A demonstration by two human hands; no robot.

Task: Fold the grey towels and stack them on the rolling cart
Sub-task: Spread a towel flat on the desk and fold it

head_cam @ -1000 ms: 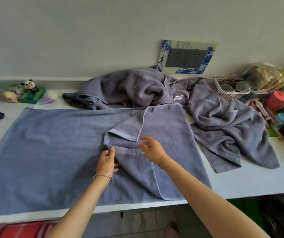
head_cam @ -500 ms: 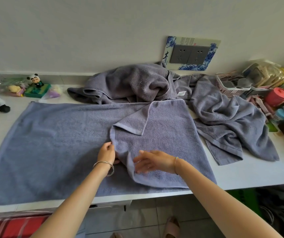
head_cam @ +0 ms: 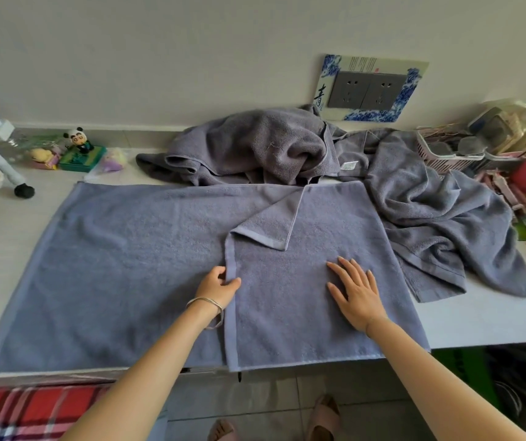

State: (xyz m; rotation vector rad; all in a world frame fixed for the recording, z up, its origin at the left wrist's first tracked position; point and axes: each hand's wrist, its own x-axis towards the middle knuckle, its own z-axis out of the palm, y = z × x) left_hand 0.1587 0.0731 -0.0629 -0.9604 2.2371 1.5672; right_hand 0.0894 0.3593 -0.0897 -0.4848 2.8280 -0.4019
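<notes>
Hem of grey towel (head_cam: 128, 265) pinched by left grip (head_cam: 218, 286); right grip (head_cam: 357, 296) spread flat, pressed on folded half; towel laid on tabletop (head_cam: 478, 319).

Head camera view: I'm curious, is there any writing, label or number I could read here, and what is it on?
"青": on the left side of the blue-and-white socket frame on the wall.
Small marks along that frame's top strip: too small to read.
white tag on the crumpled towel: printed, but too blurred to read.
flat towel: no writing visible.
</notes>
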